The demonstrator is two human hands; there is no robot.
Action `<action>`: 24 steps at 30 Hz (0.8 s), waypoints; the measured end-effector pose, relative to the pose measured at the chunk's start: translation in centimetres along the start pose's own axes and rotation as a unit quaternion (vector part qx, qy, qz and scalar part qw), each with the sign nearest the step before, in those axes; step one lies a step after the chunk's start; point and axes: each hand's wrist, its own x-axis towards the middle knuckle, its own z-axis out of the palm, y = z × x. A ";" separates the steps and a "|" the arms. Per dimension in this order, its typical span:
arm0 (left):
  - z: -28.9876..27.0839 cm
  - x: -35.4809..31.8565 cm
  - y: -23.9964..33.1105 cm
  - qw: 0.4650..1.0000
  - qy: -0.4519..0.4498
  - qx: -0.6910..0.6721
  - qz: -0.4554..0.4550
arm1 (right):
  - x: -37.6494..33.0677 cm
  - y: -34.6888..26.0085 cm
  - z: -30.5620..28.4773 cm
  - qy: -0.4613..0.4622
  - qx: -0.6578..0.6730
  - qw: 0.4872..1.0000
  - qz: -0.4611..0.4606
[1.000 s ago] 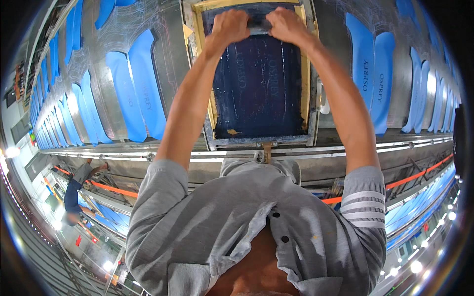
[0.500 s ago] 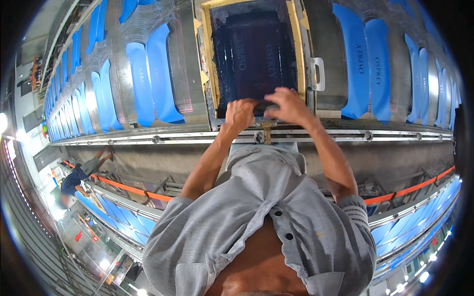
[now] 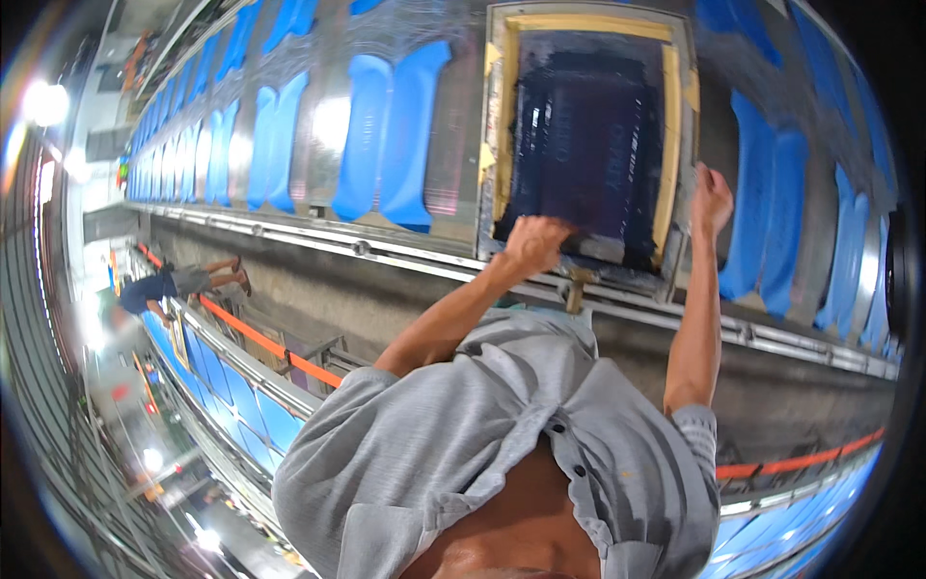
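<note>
A printing screen (image 3: 588, 145) with a light metal frame, yellow-taped inner edges and dark ink lies on the long table in front of me. Faint lettering shows in its mesh. My left hand (image 3: 538, 244) is closed at the screen's near end, on an ink-dark bar that looks like a squeegee, mostly hidden by the fingers. At the frame's right side my right hand (image 3: 712, 198) is curled closed around the white side handle, which it covers. Paired blue cut pieces (image 3: 365, 135) lie flat on the table left of the screen, and more blue pieces (image 3: 767, 203) lie to its right.
A metal rail (image 3: 362, 249) runs along the table's near edge, with a small brass-coloured clamp (image 3: 576, 292) below the screen. Behind me are an orange rail (image 3: 256, 331) and another table with blue pieces (image 3: 241, 405). Another person (image 3: 159, 287) works there at the left.
My right hand has left the near edge and taken hold of the handle at the right. My left hand stays at the near end. The whole view has turned and shifted.
</note>
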 end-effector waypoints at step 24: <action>-17.8 -17.7 -33.1 0.999 0.030 0.002 -0.010 | -18.3 -21.5 30.6 -0.023 0.110 0.992 0.062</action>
